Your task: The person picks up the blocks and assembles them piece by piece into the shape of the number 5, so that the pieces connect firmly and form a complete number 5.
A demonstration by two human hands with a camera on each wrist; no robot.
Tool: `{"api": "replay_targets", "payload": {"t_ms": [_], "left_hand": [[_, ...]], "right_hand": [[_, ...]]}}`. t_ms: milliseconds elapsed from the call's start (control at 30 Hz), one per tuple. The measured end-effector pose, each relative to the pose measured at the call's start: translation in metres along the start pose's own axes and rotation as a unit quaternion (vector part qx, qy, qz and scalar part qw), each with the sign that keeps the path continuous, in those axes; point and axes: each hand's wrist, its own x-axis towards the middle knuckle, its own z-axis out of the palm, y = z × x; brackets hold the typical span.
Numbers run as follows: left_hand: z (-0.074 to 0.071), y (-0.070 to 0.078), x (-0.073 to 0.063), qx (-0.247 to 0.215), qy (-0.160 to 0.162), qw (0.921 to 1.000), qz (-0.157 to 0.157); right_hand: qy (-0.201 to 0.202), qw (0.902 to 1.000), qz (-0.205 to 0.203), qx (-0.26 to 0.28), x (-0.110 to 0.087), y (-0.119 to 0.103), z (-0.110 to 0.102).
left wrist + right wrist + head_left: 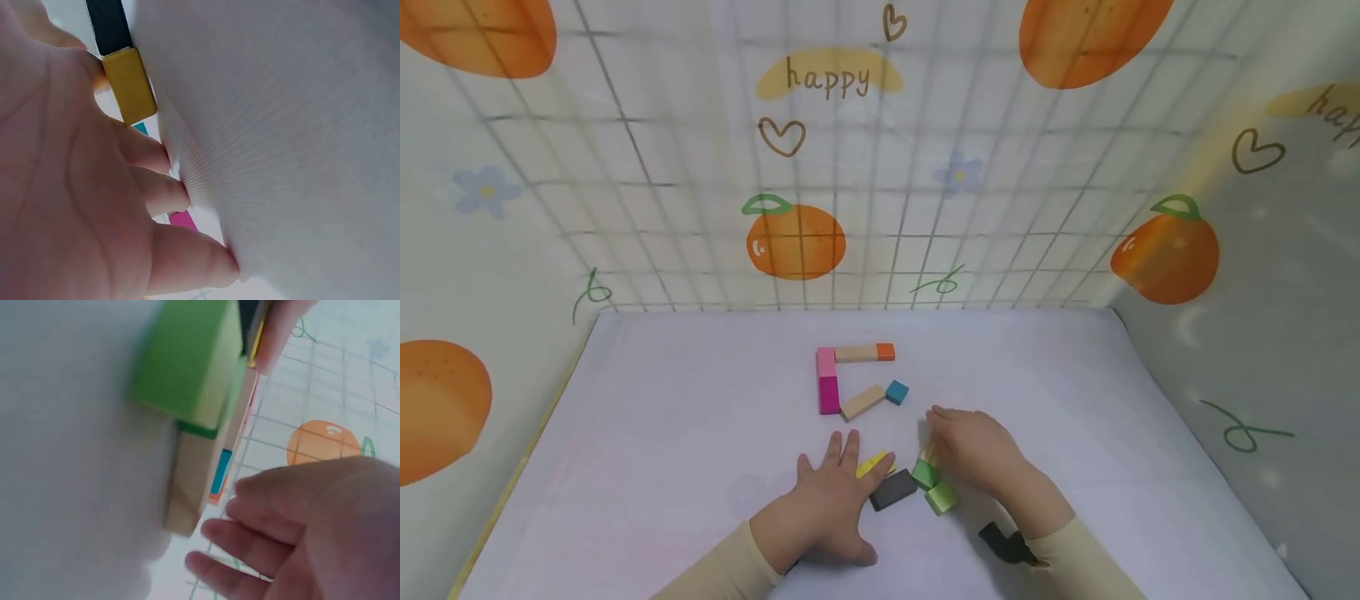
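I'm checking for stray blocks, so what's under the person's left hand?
In the head view, the left hand partly covers a yellow block. The palm hides the table beneath it, so that view can't show what lies there.

Head view looks forward and down from above, spanning left hand (831,507), right hand (981,450), bench (1037,375) and printed backdrop (865,171). Left wrist view, close at the palm, skims the bench, picture turned sideways; right wrist view, likewise close and turned, faces the backdrop. Blue block (897,392) shows in all three.
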Motion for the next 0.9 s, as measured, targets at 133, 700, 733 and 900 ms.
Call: {"api": "replay_targets", "payload": {"t_ms": [133, 700, 733, 900], "left_hand": [[-0.004, 0.001, -0.002, -0.005, 0.007, 1.0000, 0.002], [-0.010, -0.008, -0.004, -0.016, 0.027, 0.9995, 0.011], [-0.010, -0.007, -0.004, -0.015, 0.028, 0.9994, 0.010], [-0.011, -0.004, -0.006, -0.015, 0.027, 0.9995, 0.007]], "right_hand": [[0.043, 0.9989, -0.020, -0.002, -0.020, 0.007, 0.003], [0.018, 0.9985, 0.008, 0.051, -0.020, -0.007, 0.003], [0.018, 0.9983, 0.007, 0.054, -0.017, -0.006, 0.004], [0.023, 0.9975, -0.004, 0.067, -0.004, 0.001, 0.012]]}}
